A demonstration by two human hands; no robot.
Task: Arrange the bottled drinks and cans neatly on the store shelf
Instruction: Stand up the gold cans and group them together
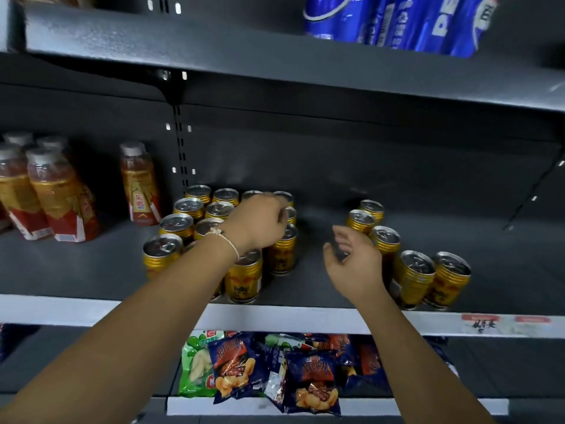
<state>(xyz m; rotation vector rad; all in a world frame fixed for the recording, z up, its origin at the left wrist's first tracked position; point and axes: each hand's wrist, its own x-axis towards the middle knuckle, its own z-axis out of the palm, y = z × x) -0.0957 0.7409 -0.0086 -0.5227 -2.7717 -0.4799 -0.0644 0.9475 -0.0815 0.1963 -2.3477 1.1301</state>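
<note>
A block of gold energy-drink cans stands in rows on the dark middle shelf. My left hand reaches over this block, and its fingertips curl down onto the top of a gold can in the right-hand column. To the right, several more gold cans stand in a loose diagonal line. My right hand hovers just left of that line, fingers loosely curled and holding nothing. Red-and-gold bottled drinks stand grouped at the far left, and one more bottle stands alone beside the cans.
Blue cola bottles sit on the shelf above. Snack bags lie on the shelf below. A bare stretch of shelf floor separates the two can groups, and more lies behind and to the right of the right group.
</note>
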